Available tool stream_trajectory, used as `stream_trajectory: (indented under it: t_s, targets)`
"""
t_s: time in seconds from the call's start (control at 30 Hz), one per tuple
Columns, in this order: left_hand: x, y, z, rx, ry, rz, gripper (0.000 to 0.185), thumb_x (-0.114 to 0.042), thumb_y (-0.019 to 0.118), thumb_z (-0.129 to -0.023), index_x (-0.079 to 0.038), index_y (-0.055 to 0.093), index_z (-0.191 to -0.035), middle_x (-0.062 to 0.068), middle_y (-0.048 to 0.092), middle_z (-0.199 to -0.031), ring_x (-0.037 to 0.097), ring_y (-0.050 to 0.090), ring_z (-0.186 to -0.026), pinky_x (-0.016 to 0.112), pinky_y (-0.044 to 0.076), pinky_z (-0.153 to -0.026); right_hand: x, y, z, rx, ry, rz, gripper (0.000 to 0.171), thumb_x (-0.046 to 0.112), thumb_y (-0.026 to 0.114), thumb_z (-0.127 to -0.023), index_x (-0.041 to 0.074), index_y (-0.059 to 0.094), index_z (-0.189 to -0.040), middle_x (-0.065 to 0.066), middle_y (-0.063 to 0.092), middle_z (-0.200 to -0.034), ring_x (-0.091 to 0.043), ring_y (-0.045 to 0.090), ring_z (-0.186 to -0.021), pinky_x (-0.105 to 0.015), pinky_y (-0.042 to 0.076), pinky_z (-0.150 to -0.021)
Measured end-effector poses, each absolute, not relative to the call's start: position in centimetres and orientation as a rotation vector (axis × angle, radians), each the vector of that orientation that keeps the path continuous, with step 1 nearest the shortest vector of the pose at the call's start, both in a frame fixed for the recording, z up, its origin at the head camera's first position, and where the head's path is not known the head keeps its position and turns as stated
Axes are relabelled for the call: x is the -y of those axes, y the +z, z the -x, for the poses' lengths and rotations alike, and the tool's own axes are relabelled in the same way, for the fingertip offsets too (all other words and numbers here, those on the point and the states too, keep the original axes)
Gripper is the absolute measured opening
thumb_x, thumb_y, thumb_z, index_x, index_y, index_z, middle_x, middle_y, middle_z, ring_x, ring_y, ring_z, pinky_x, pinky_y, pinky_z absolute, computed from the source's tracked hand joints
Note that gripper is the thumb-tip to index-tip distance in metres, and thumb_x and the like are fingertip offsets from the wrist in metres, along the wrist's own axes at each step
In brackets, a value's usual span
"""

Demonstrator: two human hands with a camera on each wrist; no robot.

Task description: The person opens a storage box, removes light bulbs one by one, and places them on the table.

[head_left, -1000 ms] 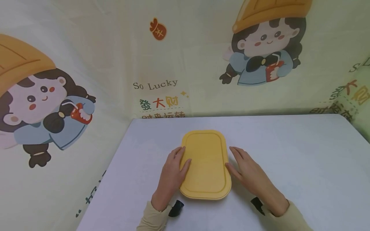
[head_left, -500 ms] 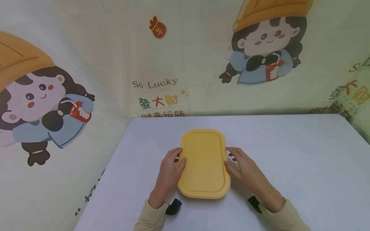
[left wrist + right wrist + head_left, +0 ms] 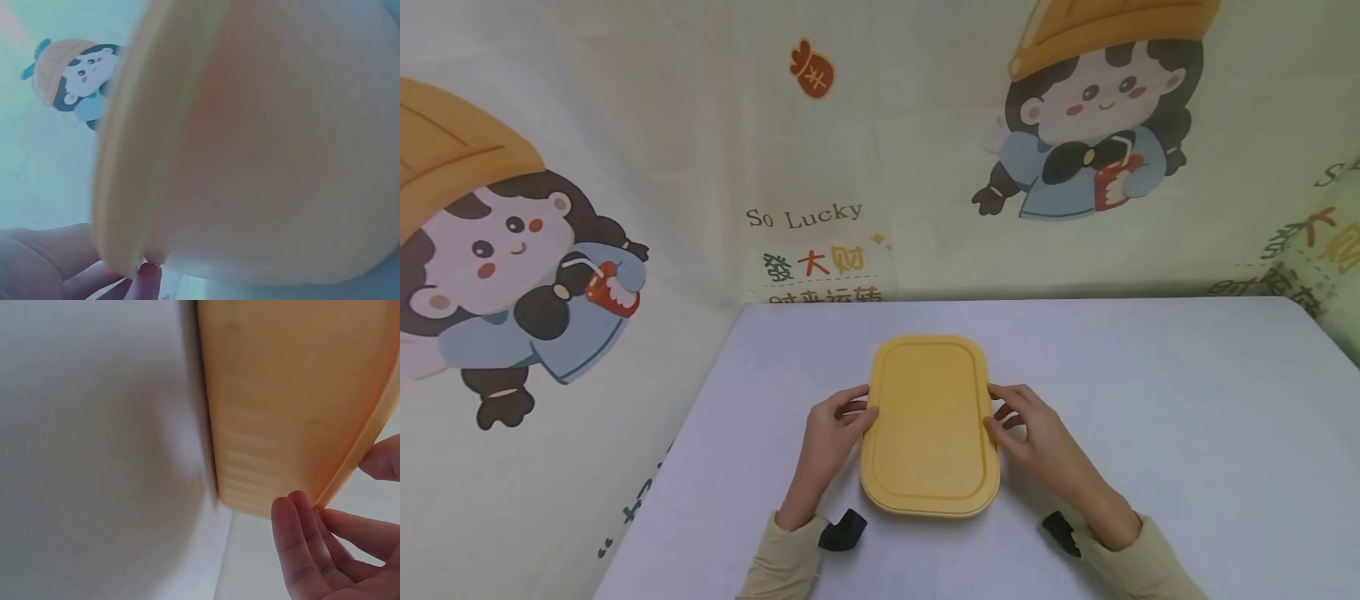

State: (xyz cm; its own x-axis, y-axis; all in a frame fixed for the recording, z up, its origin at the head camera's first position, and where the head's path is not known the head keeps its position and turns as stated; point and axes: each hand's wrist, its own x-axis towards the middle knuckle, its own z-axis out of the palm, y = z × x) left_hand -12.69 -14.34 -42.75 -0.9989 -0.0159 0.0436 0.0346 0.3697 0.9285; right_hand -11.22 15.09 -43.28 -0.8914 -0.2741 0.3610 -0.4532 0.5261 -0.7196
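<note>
A yellow food container (image 3: 931, 492) with rounded corners stands upright on the table, topped by a matching lid (image 3: 931, 417). At its left long side, my left hand (image 3: 833, 433) pinches the lid's edge, thumb on top and fingertips tucked under the rim (image 3: 144, 144). My right hand (image 3: 1037, 433) grips the opposite edge, its thumb over the lid. In the right wrist view, that hand's fingertips (image 3: 286, 512) reach beneath the rim, beside the ribbed container wall (image 3: 269, 412). Whatever is inside the container is hidden by the lid.
The white table (image 3: 1150, 417) extends around the container, its far edge meeting a cream curtain (image 3: 925, 167) printed with cartoon figures and lettering. Black wrist straps (image 3: 842, 532) sit by the beige sleeves.
The left hand has slid outward from over the lid to its left edge, its fingers curling under the rim. The right fingers have closed in on the right edge. The container has shifted slightly left.
</note>
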Motion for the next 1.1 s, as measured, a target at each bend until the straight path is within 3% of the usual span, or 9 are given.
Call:
stream_trajectory:
  t_s: [0.4, 0.9, 1.1]
  targets:
    - [14.65, -42.29, 12.68, 2.516, -2.02, -0.116, 0.043, -0.015, 0.075, -0.088, -0.007, 0.065, -0.129, 0.011, 0.066, -0.126, 0.021, 0.064, -0.107, 0.018, 0.054, -0.08, -14.89, -43.28, 11.29, 2.606, 1.429, -0.528, 0.048, 0.004, 0.07, -0.09, -0.009, 0.054, -0.134, -0.016, 0.06, -0.118, -0.024, 0.066, -0.094, -0.036, 0.059, -0.08]
    - [14.46, -42.58, 12.74, 2.45, -2.032, -0.147, 0.041, -0.013, 0.076, -0.087, -0.009, 0.068, -0.127, 0.012, 0.066, -0.123, 0.022, 0.064, -0.108, 0.017, 0.054, -0.081, -14.77, -43.0, 11.33, 2.467, 1.458, -0.609, 0.046, -0.002, 0.07, -0.089, -0.012, 0.056, -0.131, -0.016, 0.06, -0.114, -0.024, 0.065, -0.094, -0.027, 0.059, -0.076]
    - [14.47, -42.25, 12.67, 2.462, -1.996, -0.15, 0.04, -0.014, 0.076, -0.086, -0.01, 0.069, -0.126, 0.012, 0.066, -0.118, 0.021, 0.064, -0.104, 0.017, 0.053, -0.076, -14.69, -42.83, 11.38, 2.45, 1.449, -0.61, 0.045, -0.003, 0.07, -0.088, -0.011, 0.057, -0.13, -0.016, 0.061, -0.112, -0.021, 0.065, -0.091, -0.025, 0.058, -0.074]
